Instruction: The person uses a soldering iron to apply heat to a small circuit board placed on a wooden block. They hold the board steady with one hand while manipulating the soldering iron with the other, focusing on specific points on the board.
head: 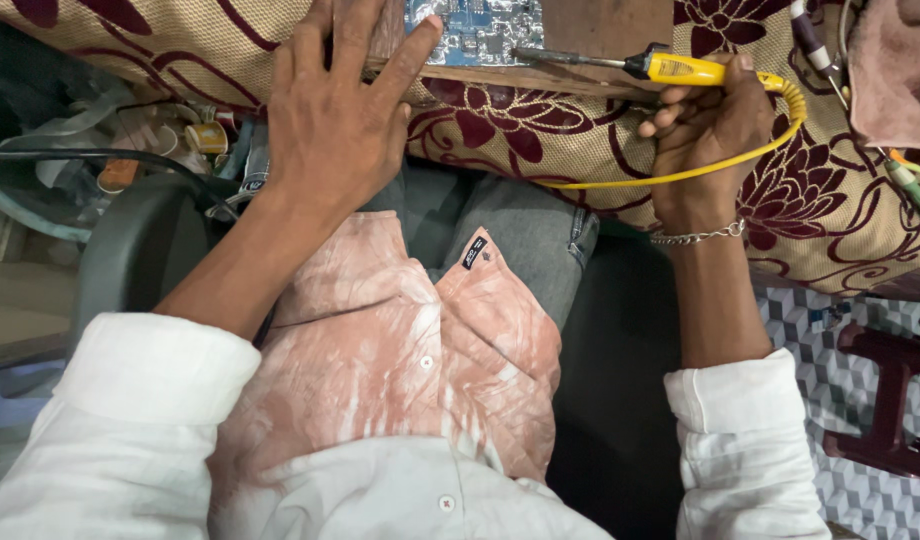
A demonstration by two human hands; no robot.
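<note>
My left hand (pixel 335 110) lies flat, fingers spread, on the edge of a wooden board (pixel 590 35) and touches a blue circuit board (pixel 475 30) with the fingertips. My right hand (pixel 705 140) grips a yellow-handled soldering iron (pixel 680 68); its metal tip (pixel 555 57) points left toward the circuit board. A yellow cord (pixel 680 172) loops from the iron's handle under my right hand. A chain bracelet (pixel 698 236) sits on my right wrist.
A cream cloth with maroon flowers (pixel 830 200) covers the work surface. Loose probes and wires (pixel 910 180) lie at the right edge under a brown cloth (pixel 895 70). Clutter with a tape roll (pixel 208 137) sits left; a dark wooden stool (pixel 885 400) stands lower right on patterned floor.
</note>
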